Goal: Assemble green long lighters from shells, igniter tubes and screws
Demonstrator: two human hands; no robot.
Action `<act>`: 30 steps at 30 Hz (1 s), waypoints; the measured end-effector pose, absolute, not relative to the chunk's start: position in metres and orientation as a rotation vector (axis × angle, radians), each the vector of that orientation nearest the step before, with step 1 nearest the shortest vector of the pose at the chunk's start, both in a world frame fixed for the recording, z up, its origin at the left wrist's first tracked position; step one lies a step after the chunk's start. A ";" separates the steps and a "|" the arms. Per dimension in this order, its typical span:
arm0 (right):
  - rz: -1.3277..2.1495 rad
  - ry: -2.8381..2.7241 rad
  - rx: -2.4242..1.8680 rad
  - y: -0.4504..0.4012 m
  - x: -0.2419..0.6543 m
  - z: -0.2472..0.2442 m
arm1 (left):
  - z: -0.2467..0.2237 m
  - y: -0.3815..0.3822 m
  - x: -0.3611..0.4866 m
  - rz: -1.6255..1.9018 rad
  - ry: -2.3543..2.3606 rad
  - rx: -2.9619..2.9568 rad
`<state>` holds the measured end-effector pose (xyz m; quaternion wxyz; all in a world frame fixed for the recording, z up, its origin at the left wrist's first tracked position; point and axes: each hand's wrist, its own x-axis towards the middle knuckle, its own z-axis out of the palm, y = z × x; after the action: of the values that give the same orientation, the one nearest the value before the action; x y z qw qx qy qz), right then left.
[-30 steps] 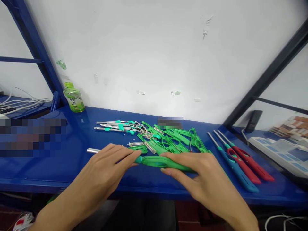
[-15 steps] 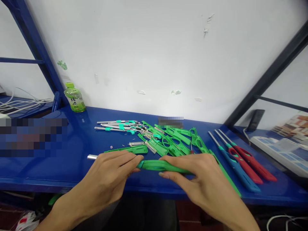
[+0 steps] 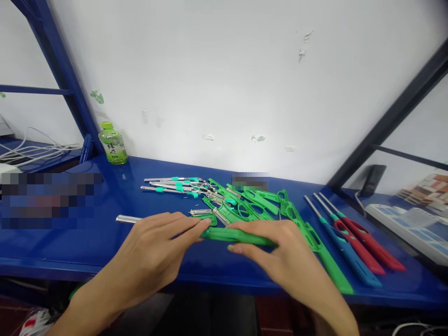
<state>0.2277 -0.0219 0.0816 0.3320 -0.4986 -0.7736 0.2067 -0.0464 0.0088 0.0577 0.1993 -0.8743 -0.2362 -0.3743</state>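
Observation:
Between my two hands lies a green long-necked lighter, held level above the front of the blue table. My left hand wraps the neck end, and the metal tube sticks out to the left of it. My right hand grips the green handle, thumb below and fingers above. Just behind are green lighter casing halves, lying in a loose pile. Metal tubes with teal parts and wires lie left of that pile. Much of the held lighter is hidden by my fingers.
Two red lighters and a blue lighter lie on the blue table at the right. A green tea bottle stands by the wall at the back left. A white power strip is at the far right.
The lighter's metal tube reaches further left and slightly higher, and both hands have shifted a little up and left. Both hands keep hold of it. The view has moved slightly.

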 end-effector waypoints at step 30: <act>0.610 -2.258 -1.283 -0.028 0.219 0.090 | 0.027 0.006 -0.041 -0.904 -1.020 -2.856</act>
<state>0.2189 -0.0280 0.0903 0.2347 -0.4675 -0.8228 0.2224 -0.0414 0.0058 0.0272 -0.0116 -0.9024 -0.3224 -0.2857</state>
